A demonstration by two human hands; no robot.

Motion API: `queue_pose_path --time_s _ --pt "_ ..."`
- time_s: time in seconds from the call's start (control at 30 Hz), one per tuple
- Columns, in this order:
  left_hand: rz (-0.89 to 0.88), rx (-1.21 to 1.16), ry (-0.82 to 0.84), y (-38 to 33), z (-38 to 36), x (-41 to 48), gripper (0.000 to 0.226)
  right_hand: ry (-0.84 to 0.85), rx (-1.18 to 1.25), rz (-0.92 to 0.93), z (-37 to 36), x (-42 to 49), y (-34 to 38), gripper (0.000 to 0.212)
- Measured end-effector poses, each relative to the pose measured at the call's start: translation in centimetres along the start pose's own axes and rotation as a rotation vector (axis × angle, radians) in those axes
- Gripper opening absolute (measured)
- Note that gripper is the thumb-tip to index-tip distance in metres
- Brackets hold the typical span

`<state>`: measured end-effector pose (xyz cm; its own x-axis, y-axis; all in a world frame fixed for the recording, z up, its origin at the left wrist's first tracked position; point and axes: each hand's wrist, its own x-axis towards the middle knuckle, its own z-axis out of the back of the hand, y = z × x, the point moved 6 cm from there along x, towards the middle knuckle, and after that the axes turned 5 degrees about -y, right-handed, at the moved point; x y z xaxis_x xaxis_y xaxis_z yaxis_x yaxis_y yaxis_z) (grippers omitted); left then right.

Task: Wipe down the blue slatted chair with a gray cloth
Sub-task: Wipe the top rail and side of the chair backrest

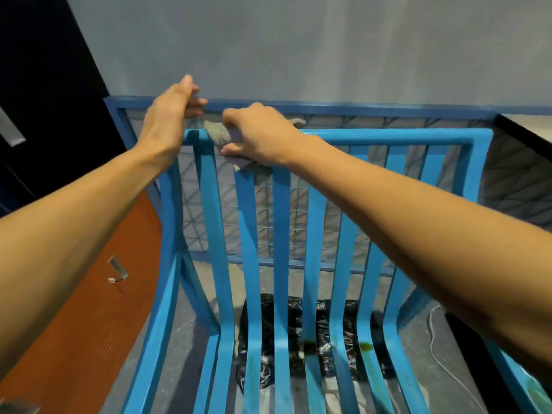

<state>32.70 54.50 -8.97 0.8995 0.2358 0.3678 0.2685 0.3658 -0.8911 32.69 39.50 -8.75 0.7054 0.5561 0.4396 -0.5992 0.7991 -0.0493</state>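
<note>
Head view: both bare arms reach forward to the back of the chair. The cloth lies draped over the top rail, between the two hands, near the rail's left corner.

The right hand sits on the rail with its fingers curled over the cloth and the thumb tucked under, gripping it against the metal. A gray corner hangs just below this hand, and another bit sticks out beyond its knuckles.

The left hand is raised just above the rail's corner, close beside the right. Its fingers are curled and appear to pinch the cloth's left end, though blur there makes the grip hard to read.

Below both hands the slats run down the back and bend into the seat, nearer the person. Two seat slats under the right forearm carry brown stains.

Beyond the hands stands a blue-framed mesh panel against a gray wall. Under the seat lies a black bag. A white cable trails on the floor under the right forearm. Under the left forearm is an orange surface with a metal handle.
</note>
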Motion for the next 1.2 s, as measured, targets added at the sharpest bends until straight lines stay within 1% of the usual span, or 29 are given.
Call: queue_pose_path --time_s 0.07,0.17,0.23,0.27,0.3,0.37,0.4,0.43,0.47,0.5,0.53,0.6,0.7,0.9,0.97,1.07,1.1,1.2 --pt "0.005 -0.052 0.001 0.1 0.0 0.2 0.05 0.057 -0.069 0.018 -0.7 1.7 2.5 0.049" --pt "0.068 -0.157 -0.027 0.3 1.1 0.9 0.037 0.158 0.009 0.12 -1.3 4.2 6.6 0.041" --pt "0.113 -0.187 -0.036 1.2 2.0 1.0 0.036 0.152 0.015 0.173 -0.9 5.1 8.2 0.039" --pt "0.151 -0.187 -0.042 2.6 2.5 0.8 0.038 0.13 0.022 0.165 -1.1 5.2 8.6 0.041" --pt "0.18 -0.146 -0.045 4.4 3.2 0.4 0.041 0.108 0.007 0.168 -1.4 5.1 8.9 0.043" --pt "0.174 -0.023 -0.009 7.1 4.5 -0.6 0.051 0.066 -0.025 0.184 -2.2 4.5 8.5 0.044" --pt "0.179 0.057 -0.001 7.6 4.9 -0.9 0.054 0.029 -0.041 0.201 -2.4 4.3 8.1 0.042" --pt "0.165 0.159 -0.007 7.5 4.8 -0.8 0.063 -0.007 -0.059 0.201 -2.5 3.6 7.1 0.041" --pt "0.086 0.275 -0.018 6.7 5.0 -0.5 0.071 -0.032 -0.074 0.192 -2.4 3.0 6.3 0.041" --pt "0.002 0.364 -0.043 5.4 5.4 -0.2 0.065 -0.055 -0.089 0.195 -2.2 2.8 6.3 0.041" --pt "-0.085 0.447 -0.059 3.8 4.8 -0.1 0.054 -0.071 -0.105 0.187 -2.2 2.3 5.9 0.043" --pt "-0.24 0.567 0.007 0.6 2.3 -0.5 0.038 -0.073 -0.13 0.164 -2.2 1.5 5.0 0.045" --pt "-0.324 0.675 0.103 -2.4 -2.2 -1.7 0.041 -0.087 -0.137 0.097 -1.4 -0.2 2.4 0.038" --pt "-0.382 0.713 0.19 -4.7 -9.5 -3.2 0.034 -0.109 -0.191 0.026 0.3 -5.4 -4.7 0.039" --pt "-0.385 0.716 0.259 -5.2 -12.1 -3.8 0.038 -0.104 -0.199 0.006 1.1 -7.2 -7.3 0.04" --pt "-0.403 0.717 0.308 -6.5 -16.0 -5.1 0.054 -0.083 -0.182 -0.026 1.8 -9.6 -11.3 0.043" --pt "-0.403 0.74 0.308 -6.9 -17.1 -5.5 0.055 -0.076 -0.169 -0.036 2.0 -10.3 -12.6 0.043" --pt "-0.417 0.851 0.297 -8.1 -20.9 -6.3 0.047 -0.063 -0.14 -0.078 2.9 -12.7 -16.5 0.043"
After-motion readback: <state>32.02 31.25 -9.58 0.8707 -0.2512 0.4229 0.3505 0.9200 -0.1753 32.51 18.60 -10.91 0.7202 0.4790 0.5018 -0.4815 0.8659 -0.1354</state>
